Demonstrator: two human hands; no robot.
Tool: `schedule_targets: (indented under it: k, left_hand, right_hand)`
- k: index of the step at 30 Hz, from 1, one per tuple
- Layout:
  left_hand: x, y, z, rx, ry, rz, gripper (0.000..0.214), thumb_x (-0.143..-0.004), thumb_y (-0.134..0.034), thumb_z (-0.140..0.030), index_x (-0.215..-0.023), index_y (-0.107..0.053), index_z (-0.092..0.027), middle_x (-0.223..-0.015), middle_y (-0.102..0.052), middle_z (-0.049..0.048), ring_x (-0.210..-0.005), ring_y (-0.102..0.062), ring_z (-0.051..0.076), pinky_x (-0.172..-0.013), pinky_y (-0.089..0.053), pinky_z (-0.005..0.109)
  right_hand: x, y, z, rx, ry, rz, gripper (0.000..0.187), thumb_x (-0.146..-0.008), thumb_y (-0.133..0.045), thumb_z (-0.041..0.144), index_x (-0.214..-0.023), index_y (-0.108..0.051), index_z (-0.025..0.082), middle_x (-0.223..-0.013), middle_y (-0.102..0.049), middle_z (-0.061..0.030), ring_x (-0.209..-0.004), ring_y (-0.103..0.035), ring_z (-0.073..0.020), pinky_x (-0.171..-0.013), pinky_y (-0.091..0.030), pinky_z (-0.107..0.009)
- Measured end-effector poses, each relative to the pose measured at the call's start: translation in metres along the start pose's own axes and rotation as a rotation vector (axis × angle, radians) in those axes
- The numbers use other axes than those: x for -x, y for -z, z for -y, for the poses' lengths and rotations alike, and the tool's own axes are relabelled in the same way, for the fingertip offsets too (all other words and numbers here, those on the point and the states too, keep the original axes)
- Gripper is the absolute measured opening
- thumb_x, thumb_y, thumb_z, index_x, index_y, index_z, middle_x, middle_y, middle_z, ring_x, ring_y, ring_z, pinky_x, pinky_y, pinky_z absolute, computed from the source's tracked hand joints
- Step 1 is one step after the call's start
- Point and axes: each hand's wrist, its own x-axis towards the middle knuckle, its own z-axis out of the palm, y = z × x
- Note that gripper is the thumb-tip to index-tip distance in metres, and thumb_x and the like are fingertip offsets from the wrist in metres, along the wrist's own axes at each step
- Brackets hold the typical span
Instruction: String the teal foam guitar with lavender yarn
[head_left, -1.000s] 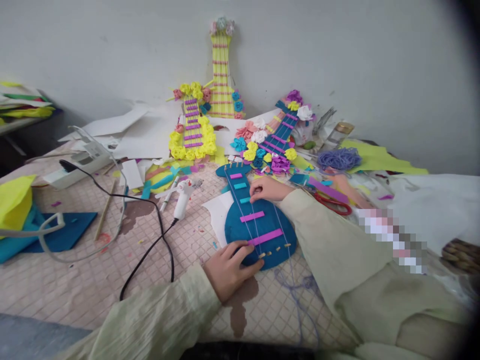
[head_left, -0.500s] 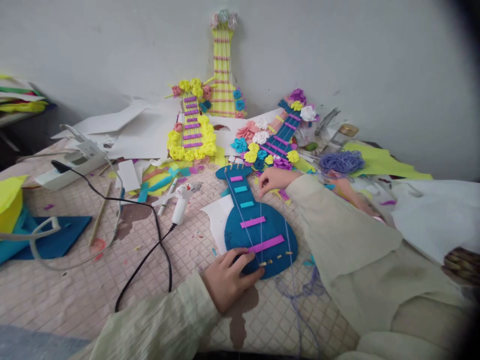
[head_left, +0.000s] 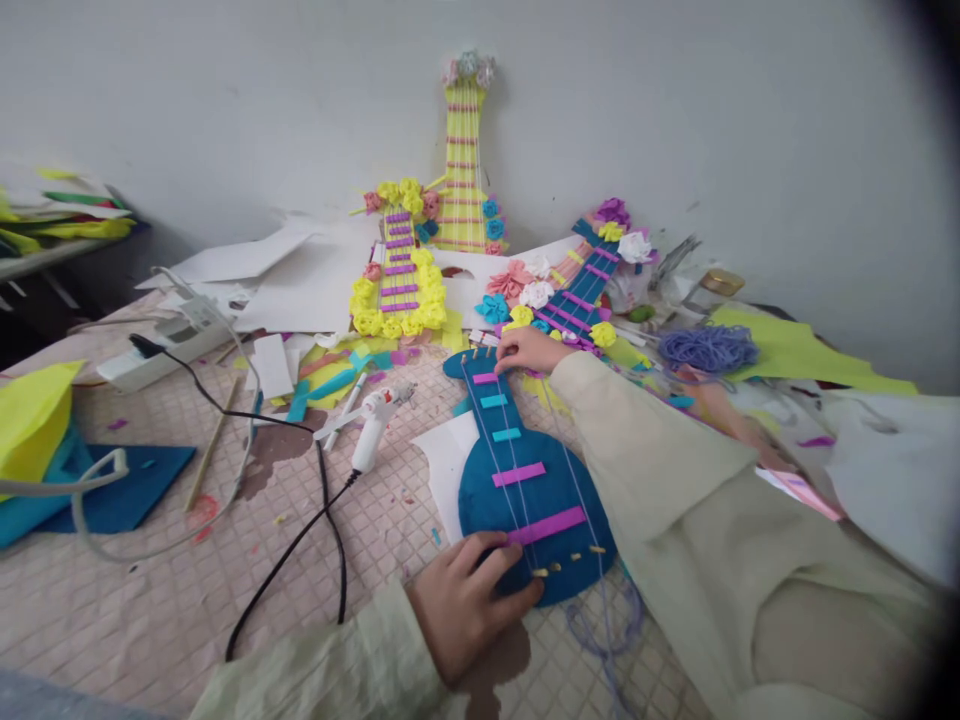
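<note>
A blue guitar-shaped cutout (head_left: 491, 510) with pink and turquoise strips across it lies on the table. Thin lilac yarn (head_left: 587, 485) runs along it between small pegs at the head and the bottom. My left hand (head_left: 472, 600) rests on the lower left of the body, fingers apart, pressing near the lowest pink strip and a bottom peg. At the head end, my right hand (head_left: 532, 350) is closed in a pinch on a strand of yarn beside the pegs. Its fingertips partly cover the neck's right edge.
A white glue gun (head_left: 371, 430) with a black cord lies left of the cutout. Decorated paper guitars (head_left: 401, 262) stand by the wall. A lilac yarn bundle (head_left: 709, 347) is at right, a power strip (head_left: 161, 350) at left. Paper scraps litter the table.
My right hand has moved up along the neck to the head with the yarn strand. My left hand stays on the body. The view has shifted slightly.
</note>
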Motion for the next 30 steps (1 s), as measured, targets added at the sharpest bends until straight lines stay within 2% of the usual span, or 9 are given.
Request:
schedule_targets:
  k: [7, 14, 17, 21, 25, 30]
  left_hand:
    - [-0.002, -0.003, -0.003, -0.003, 0.034, -0.092, 0.020, -0.085, -0.049, -0.027, -0.101, -0.060, -0.032, -0.103, -0.057, -0.0012, -0.097, -0.051, 0.018, -0.069, -0.051, 0.028]
    - [-0.006, -0.002, 0.001, 0.004, 0.014, -0.183, 0.020, -0.084, -0.050, -0.026, -0.098, -0.062, -0.033, -0.095, -0.060, -0.0020, -0.089, -0.054, 0.016, -0.061, -0.051, 0.024]
    - [-0.006, -0.006, 0.002, -0.005, -0.006, -0.213, 0.018, -0.081, -0.054, -0.028, -0.096, -0.063, -0.033, -0.093, -0.060, -0.0014, -0.086, -0.054, 0.016, -0.059, -0.050, 0.024]
    - [-0.006, -0.013, 0.001, -0.025, 0.011, -0.288, 0.015, -0.076, -0.060, -0.028, -0.089, -0.064, -0.033, -0.089, -0.059, -0.0015, -0.084, -0.054, 0.016, -0.055, -0.048, 0.023]
    - [-0.006, -0.014, 0.001, -0.005, 0.020, -0.278, 0.013, -0.075, -0.060, -0.028, -0.088, -0.064, -0.032, -0.089, -0.058, -0.0015, -0.083, -0.053, 0.016, -0.054, -0.048, 0.023]
    - [-0.004, -0.010, 0.006, 0.035, -0.040, -0.180, 0.019, -0.079, -0.057, -0.029, -0.097, -0.061, -0.030, -0.095, -0.055, 0.0019, -0.087, -0.050, 0.017, -0.060, -0.050, 0.025]
  right_hand:
    - [-0.025, -0.011, -0.005, -0.043, 0.009, -0.039, 0.017, -0.060, -0.070, 0.029, -0.063, -0.067, 0.013, -0.063, -0.059, -0.0006, -0.061, -0.050, -0.0107, -0.057, -0.035, -0.021]
    - [-0.048, -0.004, -0.015, -0.017, -0.060, -0.135, 0.024, -0.065, -0.067, 0.035, -0.067, -0.068, 0.011, -0.059, -0.058, -0.0021, -0.057, -0.049, -0.0112, -0.054, -0.034, -0.023]
    - [-0.056, -0.005, -0.016, 0.001, -0.090, -0.118, 0.028, -0.065, -0.066, 0.038, -0.069, -0.069, 0.011, -0.057, -0.058, -0.0017, -0.055, -0.048, -0.0106, -0.052, -0.034, -0.023]
    - [-0.064, -0.016, -0.014, 0.058, -0.123, -0.069, 0.021, -0.064, -0.068, 0.033, -0.071, -0.069, 0.013, -0.061, -0.061, -0.0014, -0.057, -0.051, -0.0103, -0.054, -0.035, -0.021]
    - [-0.070, -0.025, -0.015, 0.132, -0.167, -0.007, 0.015, -0.061, -0.070, 0.028, -0.067, -0.069, 0.013, -0.062, -0.063, -0.0028, -0.058, -0.054, -0.0112, -0.052, -0.036, -0.020]
    - [-0.069, -0.023, -0.011, 0.209, -0.195, 0.069, 0.012, -0.063, -0.069, 0.025, -0.068, -0.069, 0.014, -0.065, -0.066, -0.0034, -0.059, -0.057, -0.0113, -0.051, -0.036, -0.019]
